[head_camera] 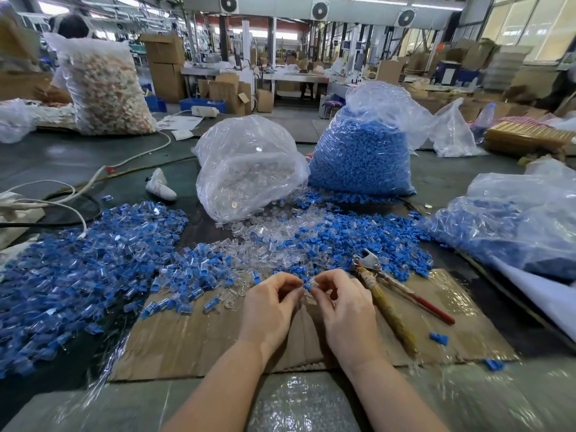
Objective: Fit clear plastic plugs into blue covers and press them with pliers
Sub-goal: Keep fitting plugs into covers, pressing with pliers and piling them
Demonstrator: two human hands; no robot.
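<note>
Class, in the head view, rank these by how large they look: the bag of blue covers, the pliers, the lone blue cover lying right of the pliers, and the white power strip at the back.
1. Bag of blue covers
2. Pliers, though they lie nearer the camera
3. White power strip, far back, so it looks small
4. Lone blue cover

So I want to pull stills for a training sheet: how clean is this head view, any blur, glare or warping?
Head view: the hands, left and right, and the pliers are fairly sharp; the edges smear, especially the bottom right, and the far hall is soft. Wide-angle bending curves the ceiling. Glare streaks the clear bag, and bright windows wash out the top right. Light is even, with faint shadows.
</note>
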